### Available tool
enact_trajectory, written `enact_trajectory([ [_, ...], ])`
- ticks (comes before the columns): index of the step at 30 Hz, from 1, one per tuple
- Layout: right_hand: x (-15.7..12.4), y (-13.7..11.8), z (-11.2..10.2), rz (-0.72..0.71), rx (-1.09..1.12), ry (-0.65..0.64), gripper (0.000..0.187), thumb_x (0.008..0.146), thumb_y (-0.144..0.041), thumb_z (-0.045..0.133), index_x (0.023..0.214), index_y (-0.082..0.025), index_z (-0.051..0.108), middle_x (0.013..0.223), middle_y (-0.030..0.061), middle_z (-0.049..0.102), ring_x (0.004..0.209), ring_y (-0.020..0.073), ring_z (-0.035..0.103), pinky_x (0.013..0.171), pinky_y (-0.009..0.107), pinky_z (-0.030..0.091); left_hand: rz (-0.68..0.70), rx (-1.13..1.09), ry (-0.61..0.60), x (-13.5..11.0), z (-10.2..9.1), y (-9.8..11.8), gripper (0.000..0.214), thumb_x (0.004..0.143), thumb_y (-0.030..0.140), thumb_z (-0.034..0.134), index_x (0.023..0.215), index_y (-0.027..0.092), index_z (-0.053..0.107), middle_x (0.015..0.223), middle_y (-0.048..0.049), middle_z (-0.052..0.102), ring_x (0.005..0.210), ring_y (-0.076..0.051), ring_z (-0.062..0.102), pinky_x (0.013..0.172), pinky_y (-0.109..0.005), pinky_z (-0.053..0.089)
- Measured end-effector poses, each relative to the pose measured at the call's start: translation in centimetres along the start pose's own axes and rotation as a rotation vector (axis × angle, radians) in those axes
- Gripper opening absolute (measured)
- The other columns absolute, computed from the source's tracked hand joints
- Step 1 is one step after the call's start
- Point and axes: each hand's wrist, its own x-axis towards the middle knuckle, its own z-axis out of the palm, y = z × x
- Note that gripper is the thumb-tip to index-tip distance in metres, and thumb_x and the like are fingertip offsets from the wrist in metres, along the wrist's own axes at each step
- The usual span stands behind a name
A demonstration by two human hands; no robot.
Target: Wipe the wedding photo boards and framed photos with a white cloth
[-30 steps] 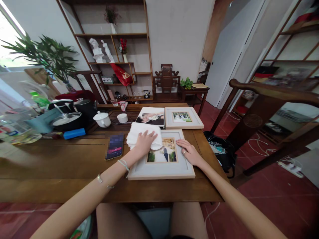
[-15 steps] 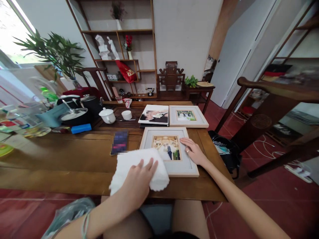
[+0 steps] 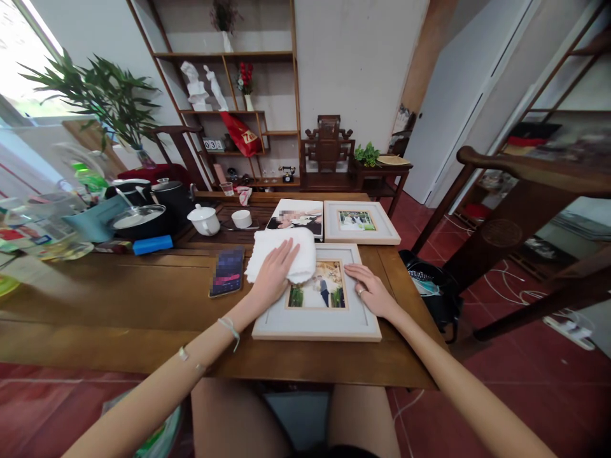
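Note:
A light wooden picture frame (image 3: 315,323) with a wedding photo lies flat near the table's front edge. Over its upper left corner is a folded white towel (image 3: 267,245). My left hand (image 3: 277,270) grips the towel against the frame from above, its fingers stretched along the cloth; the thumb is hidden. My right hand (image 3: 372,289), with a ring on one finger, rests flat on the frame's right side, fingertips by the photo's edge. The towel covers the photo's upper left part. Just left of the towel lies a phone (image 3: 226,272) with a blurred screen.
Behind are a second framed photo (image 3: 382,236) and a photo panel (image 3: 310,210). A white lidded cup (image 3: 204,220), small white bowl (image 3: 242,219), blue box (image 3: 153,245) and lidded pan (image 3: 139,219) stand left. A wooden chair (image 3: 529,203) stands right, a black bag (image 3: 429,286) beside the table.
My left hand has slid the towel up and away from me, from the frame's lower left to its upper left corner. My right hand has stayed in place.

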Motion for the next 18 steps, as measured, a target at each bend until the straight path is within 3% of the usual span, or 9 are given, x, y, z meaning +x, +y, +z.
enact_trajectory([
  [4,0.0,0.1,0.0,0.014,0.007,-0.002,0.051,0.075,-0.009,0.045,0.12,-0.023,0.065,0.128,0.007,0.062,0.124,0.026,0.051,0.108,0.054,0.037,0.065,0.019,-0.041,2.8,1.1,-1.2,0.08,0.068,-0.002,0.042,0.146,0.009,0.027,0.155,-0.0155,0.026,0.144,-0.023,0.022,0.115,-0.04,0.025],
  [8,0.1,0.0,0.0,0.056,0.014,-0.004,0.049,0.076,-0.009,0.044,0.118,-0.022,0.066,0.127,0.008,0.063,0.124,0.0255,0.052,0.109,0.053,0.037,0.087,0.038,-0.162,2.9,1.2,-0.8,0.079,0.068,0.001,0.045,0.145,0.007,0.029,0.151,-0.0165,0.034,0.14,-0.023,0.032,0.112,-0.036,0.029],
  [12,0.1,-0.3,0.0,0.091,0.003,-0.002,0.051,0.075,-0.008,0.044,0.119,-0.022,0.066,0.127,0.0075,0.063,0.124,0.025,0.052,0.109,0.053,0.037,0.095,0.046,-0.251,0.6,-0.4,0.5,0.078,0.066,-0.001,0.044,0.143,0.009,0.034,0.15,-0.0149,0.037,0.139,-0.023,0.035,0.11,-0.036,0.033],
  [18,0.1,-0.8,0.2,0.088,0.001,0.015,0.055,0.072,-0.006,0.045,0.12,-0.022,0.066,0.127,0.0077,0.063,0.125,0.0254,0.051,0.11,0.053,0.036,0.056,0.004,-0.399,-6.1,-4.5,5.2,0.083,0.061,0.002,0.046,0.143,0.014,0.037,0.148,-0.0129,0.041,0.136,-0.026,0.039,0.104,-0.04,0.04],
])
